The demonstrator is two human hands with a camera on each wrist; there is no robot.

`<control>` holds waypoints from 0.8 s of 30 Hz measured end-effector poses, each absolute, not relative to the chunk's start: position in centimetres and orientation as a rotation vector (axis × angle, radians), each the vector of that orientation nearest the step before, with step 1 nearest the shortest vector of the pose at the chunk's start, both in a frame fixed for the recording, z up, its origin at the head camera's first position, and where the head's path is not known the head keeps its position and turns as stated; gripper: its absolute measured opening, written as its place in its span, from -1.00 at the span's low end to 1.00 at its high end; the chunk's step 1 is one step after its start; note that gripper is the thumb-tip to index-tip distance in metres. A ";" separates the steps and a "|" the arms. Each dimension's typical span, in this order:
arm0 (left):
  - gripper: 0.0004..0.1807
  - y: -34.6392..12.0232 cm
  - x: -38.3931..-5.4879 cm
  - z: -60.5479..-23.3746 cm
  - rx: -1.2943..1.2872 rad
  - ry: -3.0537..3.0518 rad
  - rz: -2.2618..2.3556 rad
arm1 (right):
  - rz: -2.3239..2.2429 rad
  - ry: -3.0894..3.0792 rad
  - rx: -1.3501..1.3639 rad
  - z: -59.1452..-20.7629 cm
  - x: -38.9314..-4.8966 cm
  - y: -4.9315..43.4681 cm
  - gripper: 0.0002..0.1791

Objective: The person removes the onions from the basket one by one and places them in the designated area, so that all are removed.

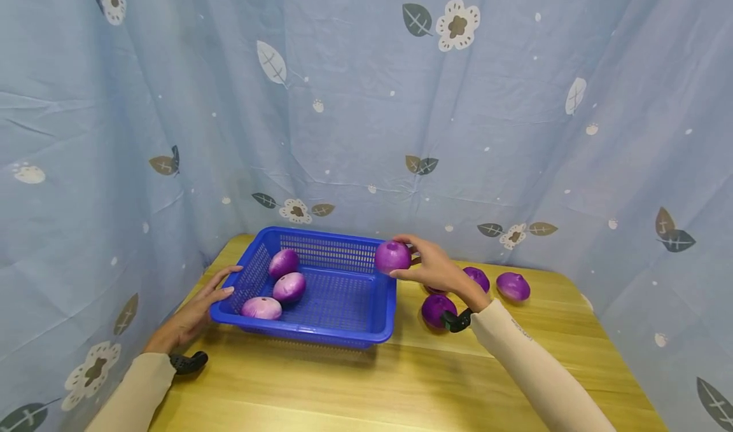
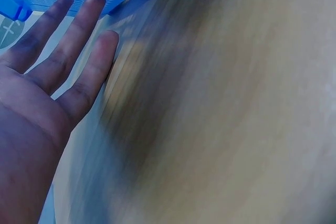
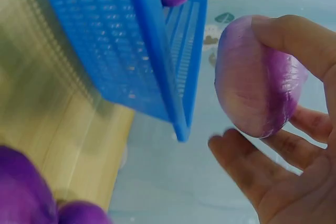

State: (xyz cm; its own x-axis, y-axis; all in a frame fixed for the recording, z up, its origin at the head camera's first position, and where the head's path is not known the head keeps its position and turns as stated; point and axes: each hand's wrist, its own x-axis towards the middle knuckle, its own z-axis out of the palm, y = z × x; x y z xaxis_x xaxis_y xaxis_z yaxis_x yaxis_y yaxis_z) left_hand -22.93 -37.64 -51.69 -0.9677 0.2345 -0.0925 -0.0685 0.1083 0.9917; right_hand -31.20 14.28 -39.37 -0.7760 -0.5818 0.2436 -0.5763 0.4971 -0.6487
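My right hand [image 1: 429,266] grips a purple onion [image 1: 392,257] between thumb and fingers, raised at the right rim of the blue plastic basket [image 1: 321,338]. In the right wrist view the onion [image 3: 257,77] is beside the basket's upper edge, thumb on top and fingers beneath. My left hand [image 1: 197,311] lies at the basket's left side, its fingertips right at the rim. Its fingers [image 2: 68,48] look straight and spread in the left wrist view. Inside the basket, three onions sit at the left: one at the back [image 1: 284,263], one in the middle [image 1: 289,287] and a paler one [image 1: 261,308] in front.
Several more onions lie on the wooden table [image 1: 321,387] right of the basket, among them a dark one [image 1: 436,310] under my right wrist and one farther right [image 1: 513,286]. One is mostly hidden behind my hand. A blue flowered curtain [image 1: 355,133] surrounds the table.
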 end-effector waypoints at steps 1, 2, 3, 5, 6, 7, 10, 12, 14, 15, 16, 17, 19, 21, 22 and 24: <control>-0.35 -37.6 -23.0 -51.7 0.165 2.155 1.947 | -1.167 2.728 -1.035 -39.4 -31.1 14.7 -0.19; -0.34 -37.6 -23.0 -51.8 0.164 2.154 1.946 | -1.160 2.745 -1.019 -39.4 -31.0 15.2 -0.19; -0.34 -37.6 -23.1 -51.8 0.167 2.151 1.947 | -1.158 2.756 -1.003 -39.5 -30.9 15.6 -0.19; -0.34 -37.7 -23.1 -51.9 0.172 2.149 1.949 | -1.165 2.766 -0.951 -39.5 -30.7 16.4 -0.18; -0.34 -37.7 -23.1 -51.9 0.174 2.150 1.948 | -1.167 2.773 -0.929 -39.7 -30.6 16.8 -0.18; -0.34 -37.7 -23.1 -51.8 0.176 2.155 1.946 | -1.168 2.780 -0.907 -39.8 -30.5 17.2 -0.18; -0.34 -37.8 -23.0 -51.7 0.176 2.154 1.948 | -1.152 2.821 -0.854 -40.1 -30.2 18.3 -0.17; -0.34 -37.7 -22.9 -51.6 0.176 2.151 1.951 | -1.150 2.845 -0.844 -40.3 -30.0 19.0 -0.17; -0.34 -37.7 -22.9 -51.5 0.177 2.153 1.950 | -1.153 2.868 -0.831 -40.4 -29.8 19.7 -0.16; -0.33 -37.7 -22.8 -51.5 0.178 2.158 1.946 | -1.166 2.869 -0.825 -40.5 -29.7 20.0 -0.16; -0.33 -37.7 -22.8 -51.5 0.182 2.156 1.949 | -1.178 2.873 -0.817 -40.6 -29.5 20.3 -0.16; -0.33 -37.7 -22.8 -51.5 0.183 2.158 1.947 | -1.184 2.877 -0.810 -40.7 -29.4 20.5 -0.16; -0.33 -37.6 -22.8 -51.5 0.183 2.165 1.943 | -1.199 2.884 -0.788 -40.8 -29.2 21.1 -0.16; -0.33 -37.7 -22.9 -51.5 0.179 2.164 1.943 | -1.207 2.892 -0.769 -41.0 -28.9 21.6 -0.16; -0.33 -37.7 -22.9 -51.6 0.173 2.163 1.941 | -1.202 2.901 -0.760 -41.0 -28.8 21.9 -0.16; -0.33 -37.7 -23.0 -51.7 0.158 2.158 1.942 | -1.200 2.916 -0.742 -41.3 -28.6 22.6 -0.15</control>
